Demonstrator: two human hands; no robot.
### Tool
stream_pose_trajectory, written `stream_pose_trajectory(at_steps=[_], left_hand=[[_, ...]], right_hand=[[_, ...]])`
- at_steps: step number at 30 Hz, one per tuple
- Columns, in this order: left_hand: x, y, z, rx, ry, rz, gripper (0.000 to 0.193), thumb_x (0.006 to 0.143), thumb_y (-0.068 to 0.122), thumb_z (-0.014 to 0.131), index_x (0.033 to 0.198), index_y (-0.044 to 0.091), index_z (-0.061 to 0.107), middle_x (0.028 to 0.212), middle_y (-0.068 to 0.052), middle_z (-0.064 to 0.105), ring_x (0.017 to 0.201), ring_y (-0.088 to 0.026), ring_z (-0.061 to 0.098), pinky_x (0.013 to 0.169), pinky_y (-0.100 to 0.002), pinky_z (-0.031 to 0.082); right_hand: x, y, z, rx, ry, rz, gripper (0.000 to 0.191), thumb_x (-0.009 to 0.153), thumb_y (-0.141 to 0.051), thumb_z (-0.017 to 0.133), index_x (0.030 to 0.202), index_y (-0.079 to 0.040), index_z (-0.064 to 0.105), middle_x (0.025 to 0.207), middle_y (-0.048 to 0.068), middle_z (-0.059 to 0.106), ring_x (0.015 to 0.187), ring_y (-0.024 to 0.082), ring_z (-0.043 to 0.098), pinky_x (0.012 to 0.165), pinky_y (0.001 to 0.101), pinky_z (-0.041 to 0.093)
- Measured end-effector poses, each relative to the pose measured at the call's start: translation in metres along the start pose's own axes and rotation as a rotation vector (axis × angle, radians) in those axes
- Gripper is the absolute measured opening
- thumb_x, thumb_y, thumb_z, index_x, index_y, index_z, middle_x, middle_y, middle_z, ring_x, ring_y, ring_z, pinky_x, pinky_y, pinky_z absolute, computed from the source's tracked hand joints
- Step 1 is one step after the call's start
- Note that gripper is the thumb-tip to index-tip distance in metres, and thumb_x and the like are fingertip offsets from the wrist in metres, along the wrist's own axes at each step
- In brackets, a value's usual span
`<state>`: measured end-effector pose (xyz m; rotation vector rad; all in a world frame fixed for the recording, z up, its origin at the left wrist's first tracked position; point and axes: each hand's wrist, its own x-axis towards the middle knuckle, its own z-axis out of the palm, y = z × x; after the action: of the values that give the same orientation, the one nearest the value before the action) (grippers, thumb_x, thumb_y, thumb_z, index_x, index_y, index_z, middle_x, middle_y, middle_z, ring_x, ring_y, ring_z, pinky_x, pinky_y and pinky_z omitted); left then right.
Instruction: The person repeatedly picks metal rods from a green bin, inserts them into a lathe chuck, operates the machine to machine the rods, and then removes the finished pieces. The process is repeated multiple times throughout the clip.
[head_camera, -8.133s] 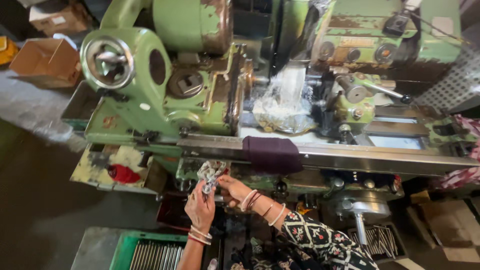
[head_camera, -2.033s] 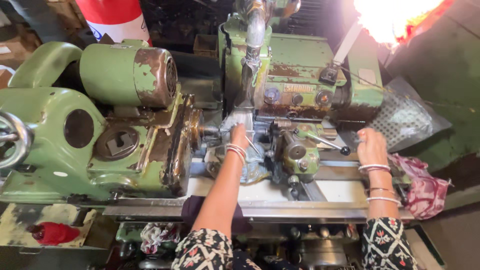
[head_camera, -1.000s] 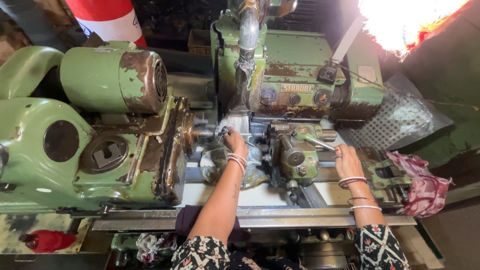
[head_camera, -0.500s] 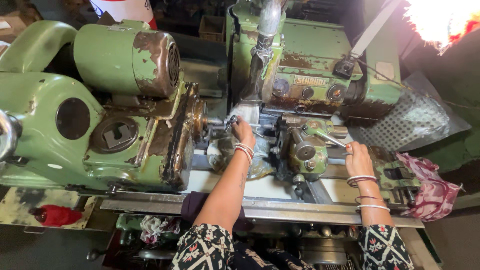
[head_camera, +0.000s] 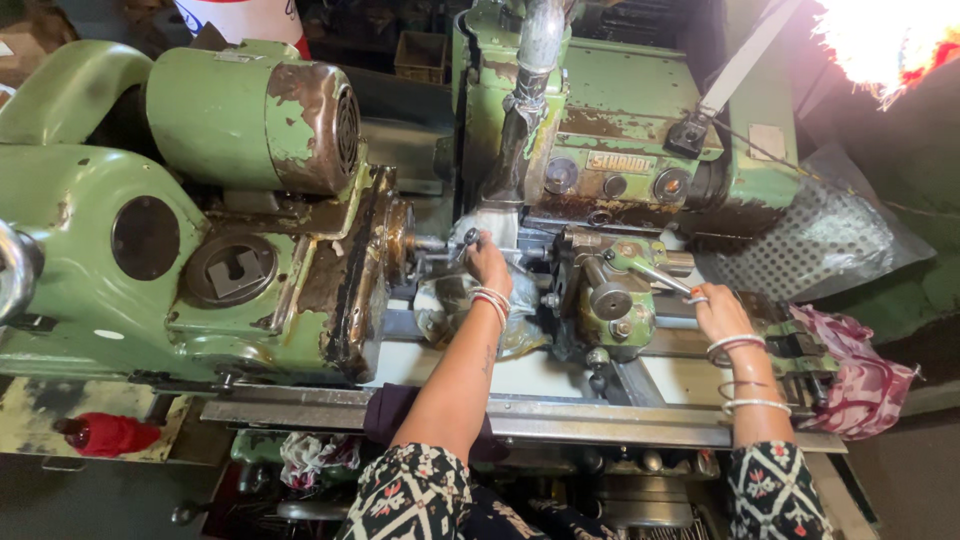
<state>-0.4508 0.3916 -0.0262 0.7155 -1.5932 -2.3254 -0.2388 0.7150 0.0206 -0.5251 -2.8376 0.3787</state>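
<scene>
The left hand (head_camera: 487, 262) was seen closed around a small metal workpiece (head_camera: 468, 238) at the mouth of the spindle chuck (head_camera: 400, 240) of a green lathe (head_camera: 200, 290), while the right hand (head_camera: 718, 312) was closed on the end of a long steel lever (head_camera: 650, 272) on the tool carriage (head_camera: 610, 300). The piece appeared small, hard and light, probably oily and apt to slip, so a pinch along its sides with the fingertips would be judged the surest hold. Crumpled clear plastic sheeting (head_camera: 450, 315) was spread beneath the left wrist. Behind, a small brass-coloured rectangular nameplate (head_camera: 608, 161) was fixed to the rusted rear housing, with a pale square label (head_camera: 768, 142) to its right. A red bottle (head_camera: 105, 434) lay on the lower-left tray, a perforated metal sheet (head_camera: 820, 245) stood at the right, and a pink patterned cloth (head_camera: 860, 375) lay just beside the bed's end.
</scene>
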Motion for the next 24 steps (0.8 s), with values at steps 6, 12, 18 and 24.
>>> stream_pose_trajectory(at_steps=[6, 12, 18, 24], left_hand=[[0.021, 0.0, -0.003, -0.405, 0.073, -0.05, 0.044, 0.087, 0.031, 0.074, 0.108, -0.007, 0.071, 0.112, -0.017, 0.073, 0.097, -0.027, 0.065, 0.089, -0.038, 0.05], [0.022, -0.01, -0.006, -0.074, 0.111, -0.171, 0.045, 0.089, 0.035, 0.068, 0.103, -0.007, 0.075, 0.102, -0.016, 0.076, 0.089, -0.026, 0.069, 0.083, -0.039, 0.054], [0.036, -0.014, -0.012, -0.215, 0.1, -0.237, 0.043, 0.09, 0.038, 0.069, 0.102, -0.003, 0.073, 0.096, -0.011, 0.072, 0.081, -0.023, 0.066, 0.074, -0.039, 0.059], [0.043, -0.014, -0.009, -0.45, 0.015, -0.263, 0.04, 0.095, 0.043, 0.068, 0.098, 0.004, 0.073, 0.101, -0.007, 0.072, 0.081, -0.019, 0.064, 0.073, -0.034, 0.056]], right_hand=[[-0.02, -0.028, 0.017, -0.096, 0.049, 0.226, 0.033, 0.103, -0.029, 0.049, 0.117, -0.006, 0.067, 0.117, 0.027, 0.065, 0.104, 0.049, 0.064, 0.089, 0.0587, 0.05], [0.009, -0.002, -0.005, -0.044, 0.022, 0.001, 0.032, 0.105, -0.027, 0.047, 0.114, -0.004, 0.067, 0.117, 0.028, 0.065, 0.107, 0.05, 0.062, 0.094, 0.0571, 0.049], [0.029, 0.015, -0.002, -0.028, -0.03, 0.001, 0.03, 0.102, -0.023, 0.048, 0.114, -0.005, 0.068, 0.115, 0.029, 0.064, 0.108, 0.051, 0.061, 0.095, 0.0581, 0.048], [0.021, 0.005, -0.004, -0.065, -0.058, 0.003, 0.029, 0.102, -0.025, 0.049, 0.112, -0.006, 0.069, 0.112, 0.028, 0.067, 0.105, 0.05, 0.063, 0.093, 0.0588, 0.05]])
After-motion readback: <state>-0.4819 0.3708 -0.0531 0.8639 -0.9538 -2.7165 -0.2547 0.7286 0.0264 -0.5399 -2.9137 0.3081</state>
